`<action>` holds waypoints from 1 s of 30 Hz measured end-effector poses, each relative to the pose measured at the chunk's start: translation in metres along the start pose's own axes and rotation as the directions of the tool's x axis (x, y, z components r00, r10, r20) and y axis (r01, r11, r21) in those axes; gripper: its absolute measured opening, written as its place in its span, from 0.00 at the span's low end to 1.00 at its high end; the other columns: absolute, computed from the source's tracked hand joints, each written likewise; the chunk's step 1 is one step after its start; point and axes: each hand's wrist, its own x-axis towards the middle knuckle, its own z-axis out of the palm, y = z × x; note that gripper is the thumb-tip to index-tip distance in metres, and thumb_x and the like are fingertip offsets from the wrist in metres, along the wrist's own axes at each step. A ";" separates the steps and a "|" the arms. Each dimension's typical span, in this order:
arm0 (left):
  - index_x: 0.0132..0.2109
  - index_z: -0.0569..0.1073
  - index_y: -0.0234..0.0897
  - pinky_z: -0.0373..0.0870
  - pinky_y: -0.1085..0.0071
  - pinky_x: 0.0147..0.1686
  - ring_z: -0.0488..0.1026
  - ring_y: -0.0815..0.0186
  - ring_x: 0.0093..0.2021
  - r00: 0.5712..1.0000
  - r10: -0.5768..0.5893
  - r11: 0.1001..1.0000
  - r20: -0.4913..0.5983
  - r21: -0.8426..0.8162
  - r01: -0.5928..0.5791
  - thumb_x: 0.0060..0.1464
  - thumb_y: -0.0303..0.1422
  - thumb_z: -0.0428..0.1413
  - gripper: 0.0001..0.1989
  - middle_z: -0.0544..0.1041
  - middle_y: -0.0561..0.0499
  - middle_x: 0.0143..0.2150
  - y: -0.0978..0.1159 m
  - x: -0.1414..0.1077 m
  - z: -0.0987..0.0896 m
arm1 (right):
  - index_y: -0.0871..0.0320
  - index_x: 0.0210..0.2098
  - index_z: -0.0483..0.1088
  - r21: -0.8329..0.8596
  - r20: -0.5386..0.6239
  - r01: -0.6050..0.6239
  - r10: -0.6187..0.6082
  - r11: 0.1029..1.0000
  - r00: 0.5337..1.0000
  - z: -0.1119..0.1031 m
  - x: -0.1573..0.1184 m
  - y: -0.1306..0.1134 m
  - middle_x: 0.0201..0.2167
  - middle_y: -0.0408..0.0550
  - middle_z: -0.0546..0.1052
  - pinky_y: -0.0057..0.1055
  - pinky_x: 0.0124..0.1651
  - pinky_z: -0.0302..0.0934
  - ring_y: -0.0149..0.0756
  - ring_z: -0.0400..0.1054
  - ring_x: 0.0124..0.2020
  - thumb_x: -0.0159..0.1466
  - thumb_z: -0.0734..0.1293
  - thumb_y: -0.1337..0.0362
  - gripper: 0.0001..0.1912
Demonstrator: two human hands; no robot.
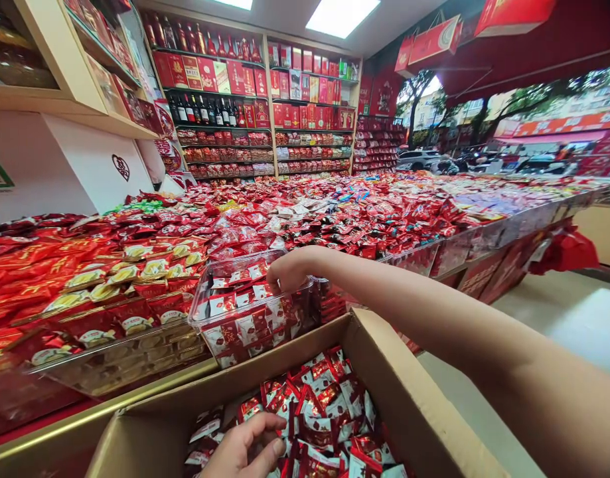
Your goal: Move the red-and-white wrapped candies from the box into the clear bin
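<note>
A cardboard box [384,372] sits directly in front of me, holding many small red-and-white wrapped candies [314,425]. My left hand [247,448] is over these candies inside the box, thumb and index finger apart, with nothing visible between them. Beyond the box's far wall stands a clear plastic bin [205,309] with similar red-and-white packets [245,325] set in rows. My right hand [289,269] reaches across into this bin's right side, wrist bent, its fingers curled down among the packets. What those fingertips hold, if anything, is hidden.
Gold-and-red packets [152,269] fill the bin on the left. A wide display of wrapped sweets [364,219] stretches back to shelves of bottles and boxes [220,76]. A white wall corner [100,159] juts in at left. Tiled floor [558,318] shows at right.
</note>
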 end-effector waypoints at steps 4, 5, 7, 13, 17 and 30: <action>0.39 0.69 0.35 0.64 0.72 0.33 0.68 0.63 0.32 1.000 0.006 1.000 0.001 0.010 -0.006 0.49 0.39 0.49 0.14 0.73 0.49 0.31 0.000 0.000 0.001 | 0.63 0.34 0.67 0.070 0.095 0.003 -0.009 0.998 0.995 -0.001 0.011 0.005 0.21 0.41 0.66 0.24 0.24 0.52 0.26 0.57 0.21 0.49 0.61 0.75 0.12; 0.39 0.69 0.35 0.64 0.72 0.33 0.68 0.63 0.32 1.000 0.002 1.000 -0.004 0.012 -0.002 0.48 0.39 0.49 0.14 0.73 0.49 0.31 0.001 0.000 0.001 | 0.63 0.33 0.66 0.082 0.111 0.007 -0.016 0.997 0.994 -0.001 0.013 0.006 0.20 0.40 0.65 0.23 0.25 0.52 0.25 0.57 0.21 0.50 0.61 0.75 0.11; 0.39 0.69 0.36 0.63 0.73 0.32 0.67 0.64 0.31 1.000 -0.011 1.000 -0.016 0.013 0.011 0.48 0.39 0.49 0.13 0.73 0.50 0.30 0.002 -0.001 0.002 | 0.62 0.31 0.65 0.107 0.139 0.016 -0.031 0.994 0.990 0.000 0.017 0.009 0.17 0.38 0.63 0.23 0.24 0.52 0.24 0.56 0.19 0.50 0.61 0.76 0.09; 0.38 0.70 0.36 0.62 0.75 0.30 0.65 0.66 0.29 0.999 -0.020 1.000 -0.028 0.019 0.021 0.48 0.38 0.50 0.12 0.71 0.52 0.28 0.005 -0.003 0.004 | 0.62 0.25 0.64 0.227 0.184 -0.002 -0.041 0.974 0.982 0.001 0.016 0.009 0.12 0.35 0.56 0.23 0.22 0.51 0.24 0.55 0.17 0.50 0.59 0.78 0.07; 0.40 0.69 0.37 0.63 0.75 0.30 0.66 0.66 0.30 1.000 -0.014 0.998 -0.001 0.066 0.014 0.49 0.38 0.49 0.13 0.71 0.53 0.29 0.007 -0.005 0.003 | 0.63 0.26 0.66 0.254 0.146 -0.008 -0.030 0.967 0.989 0.002 0.015 0.009 0.13 0.36 0.59 0.23 0.23 0.52 0.24 0.55 0.17 0.49 0.60 0.79 0.08; 0.45 0.69 0.42 0.61 0.71 0.42 0.69 0.62 0.42 0.997 -0.004 0.925 0.072 0.379 -0.024 0.49 0.36 0.48 0.15 0.74 0.51 0.42 0.004 -0.004 -0.004 | 0.62 0.34 0.70 0.350 -0.038 0.315 -0.322 0.882 0.946 0.065 -0.076 -0.023 0.28 0.42 0.73 0.22 0.31 0.57 0.26 0.64 0.28 0.54 0.61 0.72 0.10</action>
